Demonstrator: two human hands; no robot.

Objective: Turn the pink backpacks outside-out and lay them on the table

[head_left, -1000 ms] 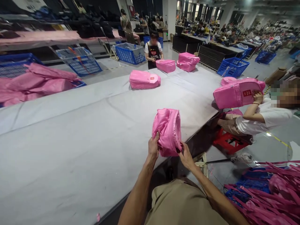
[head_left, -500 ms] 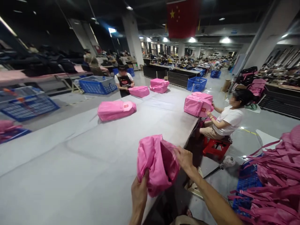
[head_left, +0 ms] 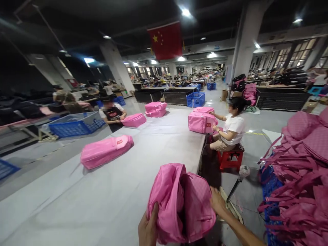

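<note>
A pink backpack point(head_left: 167, 201) is at the near edge of the white table, its mouth spread apart with a dark gap inside. On its left side my left hand point(head_left: 148, 225) is closed, thumb on the outer fabric. My right hand point(head_left: 217, 202) is at the outer edge of the right-hand panel, with its fingertips partly hidden by the fabric. That panel has a fine check pattern and hangs open to the right.
The white table point(head_left: 84, 201) bears several other pink backpacks, one lying at left point(head_left: 106, 152). A co-worker point(head_left: 232, 124) on a red stool point(head_left: 230, 159) handles one at right; another person point(head_left: 111, 114) stands at far left. Pink bags point(head_left: 302, 191) heap over a blue crate point(head_left: 273, 191).
My right hand has drawn the right panel outward, so the backpack's mouth is wider and the check panel shows. The view has turned to the right. My left hand keeps its hold.
</note>
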